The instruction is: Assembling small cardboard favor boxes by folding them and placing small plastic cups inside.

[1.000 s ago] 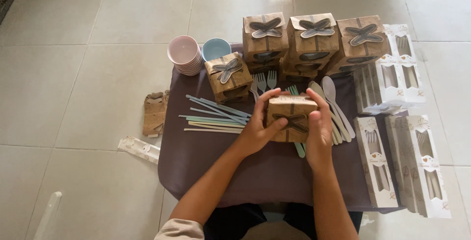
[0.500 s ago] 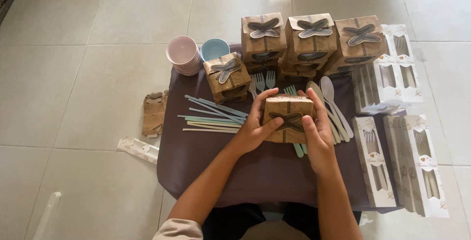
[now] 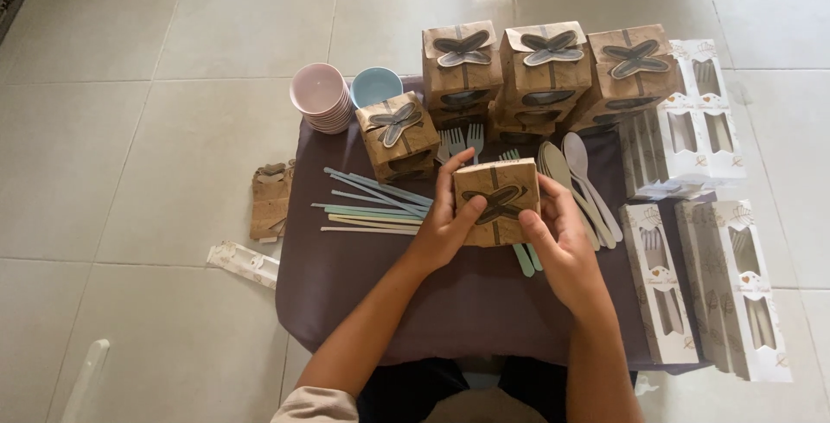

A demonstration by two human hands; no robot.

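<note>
A small brown box (image 3: pixel 496 201) is clamped between the left hand (image 3: pixel 443 231) and the right hand (image 3: pixel 558 246), its butterfly window turned upward. Both hands are equally near. Beyond the left hand, straws (image 3: pixel 372 205) are laid, then another closed box (image 3: pixel 398 136); pink bowls (image 3: pixel 320 96) are stacked farther.

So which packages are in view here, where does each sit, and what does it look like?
Held box: brown cube, dark butterfly window, between left hand and right hand.
Single brown box: beside the cups.
Stacked brown boxes: far table edge.
White window boxes: right side, long and flat.
</note>
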